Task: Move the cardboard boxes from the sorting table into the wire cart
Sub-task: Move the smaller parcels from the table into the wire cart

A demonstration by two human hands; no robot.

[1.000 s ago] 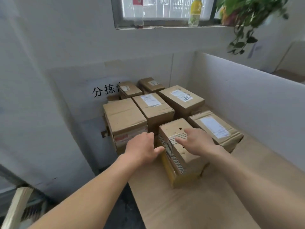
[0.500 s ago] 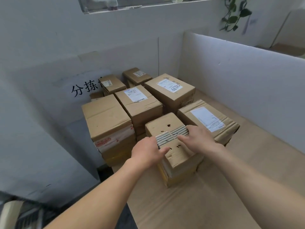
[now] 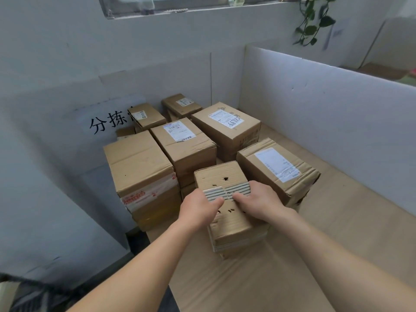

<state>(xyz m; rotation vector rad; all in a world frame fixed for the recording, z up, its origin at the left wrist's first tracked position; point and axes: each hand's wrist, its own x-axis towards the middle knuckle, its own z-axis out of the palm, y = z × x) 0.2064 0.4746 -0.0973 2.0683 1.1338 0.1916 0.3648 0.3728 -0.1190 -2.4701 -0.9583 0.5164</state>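
A small cardboard box [image 3: 221, 176] with striped tape and small holes in its top stands nearest me on the sorting table [image 3: 337, 239]. My left hand [image 3: 198, 209] grips its left top edge, thumb lying on the tape. My right hand [image 3: 258, 200] grips the right top edge, thumb on top and fingers down the side. Several more boxes stand behind it: a tall plain one [image 3: 139, 163] at the left, a labelled one [image 3: 182, 143] in the middle and a labelled one [image 3: 278, 167] touching the held box's right side. No wire cart can be made out.
A white partition [image 3: 326, 104] walls the table's right side, and a grey wall with black characters [image 3: 108, 123] runs along the left. A dark gap [image 3: 139, 242] opens between wall and table edge. Bare tabletop lies in front and to the right. Something dark and blurred [image 3: 24, 293] sits bottom left.
My left hand has come from beside the box onto its left top edge. My right hand has slid back to the right edge. The view has tilted down and closer.
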